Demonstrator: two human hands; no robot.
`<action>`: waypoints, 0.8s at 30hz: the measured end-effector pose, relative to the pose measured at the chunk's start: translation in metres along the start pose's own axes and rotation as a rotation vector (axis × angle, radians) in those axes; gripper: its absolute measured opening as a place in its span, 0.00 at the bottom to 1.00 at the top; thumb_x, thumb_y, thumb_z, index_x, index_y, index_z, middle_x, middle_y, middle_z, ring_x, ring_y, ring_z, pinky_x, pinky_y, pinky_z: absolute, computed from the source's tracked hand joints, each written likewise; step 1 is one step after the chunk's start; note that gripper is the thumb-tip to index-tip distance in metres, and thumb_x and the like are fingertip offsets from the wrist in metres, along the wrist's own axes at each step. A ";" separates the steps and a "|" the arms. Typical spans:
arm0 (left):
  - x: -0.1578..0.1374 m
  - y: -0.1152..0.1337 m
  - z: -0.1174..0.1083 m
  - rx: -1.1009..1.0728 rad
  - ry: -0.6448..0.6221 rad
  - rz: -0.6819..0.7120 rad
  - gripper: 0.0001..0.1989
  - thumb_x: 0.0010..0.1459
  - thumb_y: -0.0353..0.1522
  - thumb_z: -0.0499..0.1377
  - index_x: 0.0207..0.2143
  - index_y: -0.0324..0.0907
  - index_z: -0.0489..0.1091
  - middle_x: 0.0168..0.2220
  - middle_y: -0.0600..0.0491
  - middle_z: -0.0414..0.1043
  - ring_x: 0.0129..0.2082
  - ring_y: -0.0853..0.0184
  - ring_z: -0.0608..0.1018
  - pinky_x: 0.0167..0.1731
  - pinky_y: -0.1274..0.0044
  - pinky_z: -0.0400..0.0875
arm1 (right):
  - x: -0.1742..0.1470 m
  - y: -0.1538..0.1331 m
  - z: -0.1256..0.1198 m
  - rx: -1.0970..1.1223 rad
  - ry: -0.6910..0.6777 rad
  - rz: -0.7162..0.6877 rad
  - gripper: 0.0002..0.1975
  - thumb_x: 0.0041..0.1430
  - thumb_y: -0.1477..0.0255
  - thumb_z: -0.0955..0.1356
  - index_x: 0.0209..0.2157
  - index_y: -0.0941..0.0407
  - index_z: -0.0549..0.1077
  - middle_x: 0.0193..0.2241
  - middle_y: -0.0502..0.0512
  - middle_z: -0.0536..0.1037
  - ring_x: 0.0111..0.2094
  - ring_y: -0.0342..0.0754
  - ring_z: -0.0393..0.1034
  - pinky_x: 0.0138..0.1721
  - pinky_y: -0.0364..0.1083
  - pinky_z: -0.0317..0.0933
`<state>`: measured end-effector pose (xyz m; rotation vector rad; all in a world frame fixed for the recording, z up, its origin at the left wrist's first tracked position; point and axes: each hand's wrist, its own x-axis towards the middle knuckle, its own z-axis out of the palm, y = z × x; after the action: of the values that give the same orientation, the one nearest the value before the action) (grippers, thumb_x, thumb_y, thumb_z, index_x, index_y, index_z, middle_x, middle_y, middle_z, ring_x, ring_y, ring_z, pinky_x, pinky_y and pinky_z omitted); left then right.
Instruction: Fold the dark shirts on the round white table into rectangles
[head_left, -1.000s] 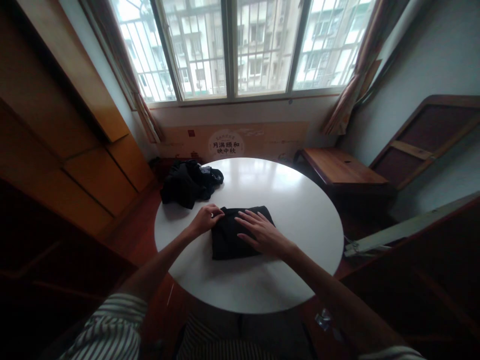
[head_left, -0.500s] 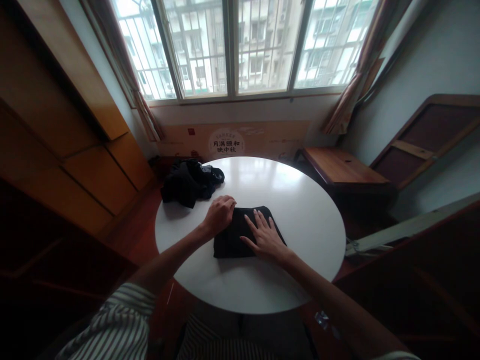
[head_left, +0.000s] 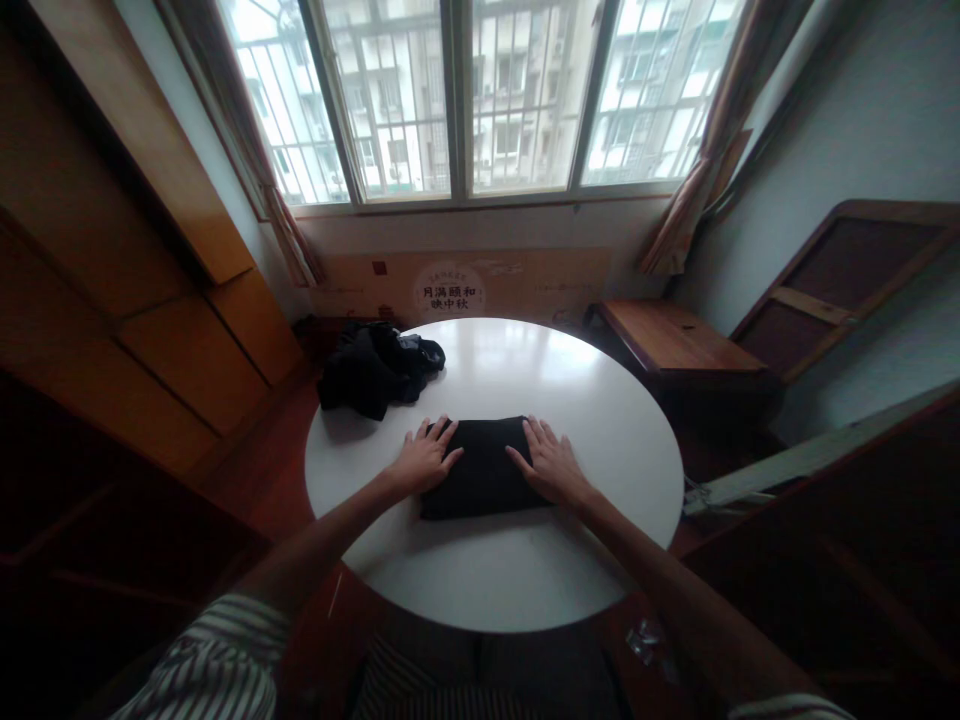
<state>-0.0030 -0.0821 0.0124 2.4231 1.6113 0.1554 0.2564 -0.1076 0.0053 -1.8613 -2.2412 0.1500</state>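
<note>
A piece of black cloth, folded into a flat rectangle (head_left: 486,470), lies on the white oval table (head_left: 495,585). My left hand (head_left: 422,458) rests on its left side with the fingers spread. On the right side lies my right hand (head_left: 553,462), also flat and with fingers apart. Both palms touch the cloth, and neither hand grips it. What kind of garment the folded cloth is, I cannot tell.
A heap of crumpled black clothes (head_left: 379,370) sits at the table's far left edge. Beyond the table on the right is a low wooden stool or table (head_left: 679,335). Wooden cabinets (head_left: 187,350) line the left, and a barred window (head_left: 457,100) is ahead.
My left hand has opened from a pinch at the cloth's far left corner and now lies flat on its left side. My right hand has moved slightly right, to the cloth's right edge.
</note>
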 end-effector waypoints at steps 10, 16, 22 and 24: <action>0.025 -0.050 -0.021 -0.170 0.082 0.389 0.23 0.67 0.31 0.47 0.62 0.43 0.64 0.59 0.45 0.68 0.58 0.58 0.71 0.59 0.68 0.64 | -0.039 -0.035 -0.017 -0.063 -0.017 -0.846 0.27 0.65 0.67 0.64 0.62 0.65 0.64 0.62 0.68 0.66 0.65 0.63 0.56 0.63 0.61 0.54; 0.026 -0.061 -0.015 -0.381 0.109 0.437 0.25 0.61 0.25 0.51 0.58 0.48 0.70 0.58 0.48 0.69 0.54 0.60 0.75 0.57 0.69 0.67 | -0.028 -0.048 0.005 -0.142 0.143 -0.831 0.20 0.65 0.77 0.62 0.57 0.65 0.70 0.57 0.72 0.71 0.59 0.64 0.65 0.58 0.62 0.62; 0.023 -0.059 -0.024 -0.945 0.076 0.264 0.15 0.59 0.36 0.61 0.46 0.42 0.78 0.53 0.43 0.74 0.55 0.54 0.74 0.56 0.65 0.65 | -0.020 -0.053 -0.032 0.423 0.178 -0.613 0.18 0.66 0.77 0.59 0.54 0.60 0.71 0.45 0.64 0.79 0.45 0.53 0.76 0.45 0.51 0.70; 0.022 -0.055 -0.032 -1.274 -0.005 0.201 0.16 0.58 0.40 0.62 0.45 0.41 0.78 0.49 0.44 0.77 0.52 0.54 0.76 0.54 0.64 0.67 | -0.016 -0.052 -0.060 0.695 0.196 -0.433 0.15 0.67 0.70 0.61 0.51 0.57 0.72 0.38 0.58 0.80 0.38 0.50 0.75 0.39 0.48 0.70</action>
<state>-0.0508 -0.0378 0.0286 1.5075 0.7714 0.8827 0.2233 -0.1368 0.0729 -0.9745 -2.0299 0.5570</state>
